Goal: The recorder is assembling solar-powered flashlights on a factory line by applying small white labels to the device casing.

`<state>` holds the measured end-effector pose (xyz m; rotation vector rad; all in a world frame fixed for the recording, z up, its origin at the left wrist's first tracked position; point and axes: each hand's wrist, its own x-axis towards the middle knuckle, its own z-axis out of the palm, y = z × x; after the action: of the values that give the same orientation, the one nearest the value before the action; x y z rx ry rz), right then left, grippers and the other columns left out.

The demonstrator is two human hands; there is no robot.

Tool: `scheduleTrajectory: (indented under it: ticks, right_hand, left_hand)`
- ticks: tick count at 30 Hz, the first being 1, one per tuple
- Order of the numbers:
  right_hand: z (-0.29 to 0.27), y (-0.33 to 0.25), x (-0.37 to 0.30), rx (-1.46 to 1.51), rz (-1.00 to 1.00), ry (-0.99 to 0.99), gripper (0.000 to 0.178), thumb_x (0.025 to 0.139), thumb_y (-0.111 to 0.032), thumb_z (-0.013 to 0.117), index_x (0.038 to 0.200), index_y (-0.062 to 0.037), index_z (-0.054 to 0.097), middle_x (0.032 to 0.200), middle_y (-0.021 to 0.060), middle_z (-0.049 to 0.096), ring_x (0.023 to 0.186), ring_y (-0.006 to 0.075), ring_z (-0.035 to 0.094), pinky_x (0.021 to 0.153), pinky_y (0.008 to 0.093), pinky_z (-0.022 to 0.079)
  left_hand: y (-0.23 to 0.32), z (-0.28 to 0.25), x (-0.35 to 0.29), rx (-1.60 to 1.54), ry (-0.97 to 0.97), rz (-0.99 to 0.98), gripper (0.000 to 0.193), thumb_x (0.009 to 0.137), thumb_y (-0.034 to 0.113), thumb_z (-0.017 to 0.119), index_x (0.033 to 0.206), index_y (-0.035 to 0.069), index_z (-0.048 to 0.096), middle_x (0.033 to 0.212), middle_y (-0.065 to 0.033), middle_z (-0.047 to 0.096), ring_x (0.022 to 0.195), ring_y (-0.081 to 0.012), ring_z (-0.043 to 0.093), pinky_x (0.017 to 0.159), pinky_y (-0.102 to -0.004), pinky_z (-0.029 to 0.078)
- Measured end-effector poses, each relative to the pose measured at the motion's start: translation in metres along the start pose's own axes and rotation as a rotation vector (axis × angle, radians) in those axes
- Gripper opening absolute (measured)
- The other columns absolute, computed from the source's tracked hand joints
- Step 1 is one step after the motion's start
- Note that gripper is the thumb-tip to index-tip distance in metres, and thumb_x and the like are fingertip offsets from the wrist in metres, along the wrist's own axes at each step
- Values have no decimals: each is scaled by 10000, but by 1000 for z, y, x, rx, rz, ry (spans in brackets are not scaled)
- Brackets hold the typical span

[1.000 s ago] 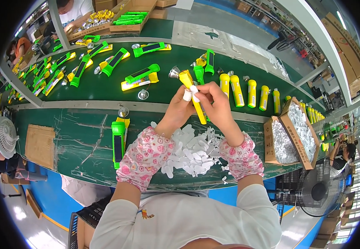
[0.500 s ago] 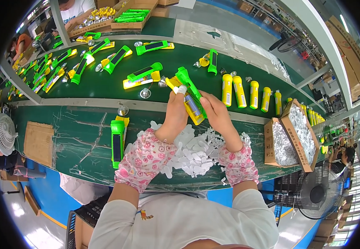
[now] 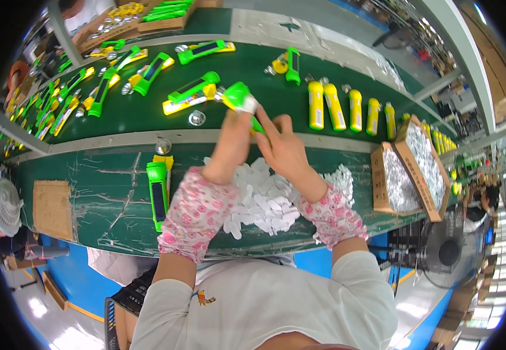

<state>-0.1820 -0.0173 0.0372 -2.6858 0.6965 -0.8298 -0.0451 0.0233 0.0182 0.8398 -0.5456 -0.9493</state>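
Observation:
My left hand (image 3: 232, 140) is closed around a green-and-yellow flashlight (image 3: 237, 93), whose green head points away from me. Something white, like a finger wrap, shows at its fingertips. My right hand (image 3: 285, 150) has its thumb and fingers against the flashlight's right side. Most of the flashlight's body is hidden by both hands, and motion smears the left one. Below the hands, a heap of flat white oval pieces (image 3: 261, 201) lies on the green bench (image 3: 104, 201). Another green flashlight casing (image 3: 158, 195) with a dark panel lies left of my left sleeve.
Across the belt (image 3: 148, 122) lie several part-open green-and-yellow flashlights (image 3: 194, 90) and a row of yellow flashlight bodies (image 3: 316, 105). Cartons of small shiny parts (image 3: 401, 184) stand at the right. A cardboard piece (image 3: 53, 209) and a white fan (image 3: 5, 198) are at the left.
The flashlight's green and yellow halves, spread apart before, now look closed together. Both hands have shifted slightly left, and the right hand has moved nearer the head. The whole view has shifted slightly.

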Motion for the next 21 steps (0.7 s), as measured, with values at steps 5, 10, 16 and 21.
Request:
scheduleTrajectory:
  ticks: [5,10,16,21]
  right_hand:
    - [11,16,1,103,-207,151,539,884,-173,589,1403,-153,444,1049,125,526,813,300,592,621,387,498]
    - [-26,31,-6,369,-300,18,504,851,-125,639,1339,-111,514,1169,109,531,991,287,507,850,383,434]
    - [-30,91,-43,290,103,-270,251,819,-247,700,952,-47,627,870,101,576,681,224,584,638,358,475]
    - [3,86,-60,99,261,-310,235,733,-142,741,894,-26,617,786,139,604,751,299,597,677,387,478]
  left_hand:
    - [4,-28,13,-187,1,-295,312,986,292,507,1151,27,496,1057,-117,580,959,-262,607,787,-490,543]
    - [8,8,-4,-436,41,-452,341,1005,297,406,1245,57,438,1250,-170,469,1200,-309,463,988,-534,407]
    - [0,-31,13,-680,-143,-375,301,955,332,498,1121,94,422,863,-116,525,754,-230,554,657,-377,502]
    - [13,-3,4,-420,50,-283,345,979,273,460,1239,53,406,1035,-165,572,919,-260,605,867,-426,513]
